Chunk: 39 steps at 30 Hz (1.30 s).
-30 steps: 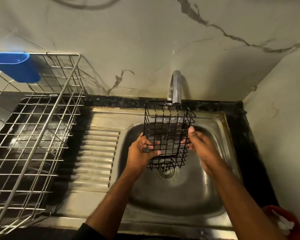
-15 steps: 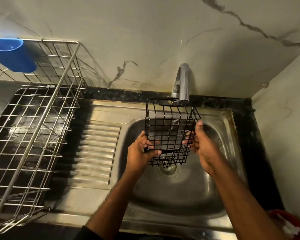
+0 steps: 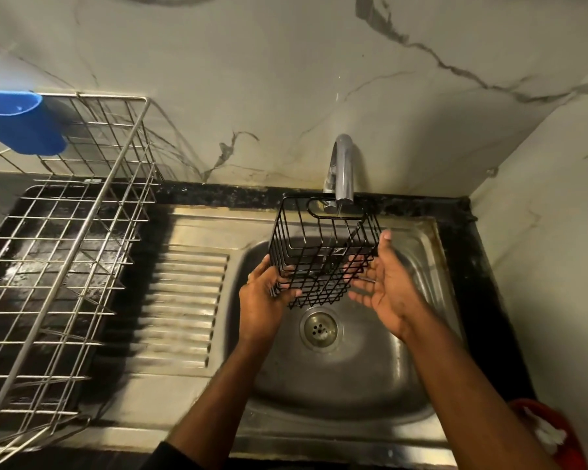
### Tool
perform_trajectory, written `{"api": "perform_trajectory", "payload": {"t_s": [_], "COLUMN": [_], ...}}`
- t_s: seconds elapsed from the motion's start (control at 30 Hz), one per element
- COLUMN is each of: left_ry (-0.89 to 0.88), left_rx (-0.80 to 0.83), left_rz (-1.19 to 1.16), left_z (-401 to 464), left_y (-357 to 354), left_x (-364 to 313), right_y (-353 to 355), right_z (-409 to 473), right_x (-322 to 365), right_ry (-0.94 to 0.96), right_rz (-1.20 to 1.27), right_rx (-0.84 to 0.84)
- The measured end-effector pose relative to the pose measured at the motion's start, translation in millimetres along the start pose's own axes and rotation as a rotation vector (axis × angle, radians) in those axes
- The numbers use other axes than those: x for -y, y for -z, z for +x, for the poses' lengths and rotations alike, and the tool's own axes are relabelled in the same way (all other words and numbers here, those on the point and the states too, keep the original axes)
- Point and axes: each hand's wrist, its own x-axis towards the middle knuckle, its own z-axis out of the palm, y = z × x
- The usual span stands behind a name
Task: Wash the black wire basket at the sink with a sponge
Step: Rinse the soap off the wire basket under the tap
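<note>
— Marble-look wall panels close off the corner behind your steel sink [image 3: 418,395], with a black worktop [image 3: 218,195] edging it. What are your hands doing?

— Your left hand [image 3: 265,300] grips the basket [image 3: 323,256] at its lower left corner, thumb curled over the front wires. Your right hand [image 3: 387,286] is spread, palm turned toward the basket's right side, thumb up beside the rim; whether its fingers touch the wires, you cannot tell from here.

— Where is the basket?

— You hold it above the bowl, just under the tap [image 3: 342,171], tilted so its open top faces you and the wall. The tap's spout sits right over the far rim. The drain [image 3: 319,329] lies below, nearer you.

— And around you?

— To your left a wire rack [image 3: 82,249] stands over a dark tray, with a blue cup [image 3: 21,120] hung on its far corner. The ribbed drainboard [image 3: 180,300] lies between rack and bowl. At your lower right, something red [image 3: 554,435] with a white patch shows at the edge.
</note>
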Motion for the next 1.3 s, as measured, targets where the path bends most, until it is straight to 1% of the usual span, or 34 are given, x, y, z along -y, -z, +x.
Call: {"api": "perform_trajectory", "payload": {"t_s": [0.17, 0.37, 0.43, 0.5, 0.57, 0.67, 0.87, 0.93, 1.07, 1.2, 1.3], "left_ry": [0.04, 0.089, 0.174, 0.233, 0.227, 0.238, 0.347, 0.397, 0.43, 0.392, 0.288], "left_rx": [0.029, 0.039, 0.032, -0.011, -0.024, 0.019, 0.211, 0.205, 0.155, 0.184, 0.273], "left_rz": [-0.109, -0.074, -0.188, -0.283, -0.366, -0.506, -0.438, -0.407, -0.396, -0.404, -0.364], "left_z": [-3.6, -2.6, -6.9, -9.3, -6.7, 5.5, 20.8, 24.0, 28.7, 22.0, 14.4], "left_y": [5.6, 15.0, 14.5, 12.0, 11.6, 15.1, 4.3, -2.3, -8.5, -13.0, -17.3], "left_x": [2.7, 5.8, 0.6, -6.5, -18.6, -44.4, -66.0, -72.7, -75.6, -76.4, -78.9], "right_y": [-10.0, -19.6, -19.6, -15.7, -10.2, -1.3, 9.1, 12.0, 13.5, 12.5, 6.5], "right_z": [13.7, 23.9, 24.8, 26.1, 24.7, 21.1, 2.4, -5.4, -15.1, -20.5, -27.9], "right_x": [4.1, -4.9, -8.0, -10.5, -11.4, -11.3, -1.1, 1.8, 2.8, 0.1, 0.0], "right_ry": [-0.018, 0.069, 0.081, 0.081, 0.088, 0.103, 0.111, 0.124, 0.138, 0.223, 0.258], "right_rz": [-0.04, -0.089, -0.094, -0.075, -0.075, -0.078, -0.055, -0.061, -0.06, -0.11, -0.116], "right_rx": [-0.023, -0.013, -0.033, -0.062, -0.086, -0.127, -0.211, -0.218, -0.233, -0.216, -0.195]}}
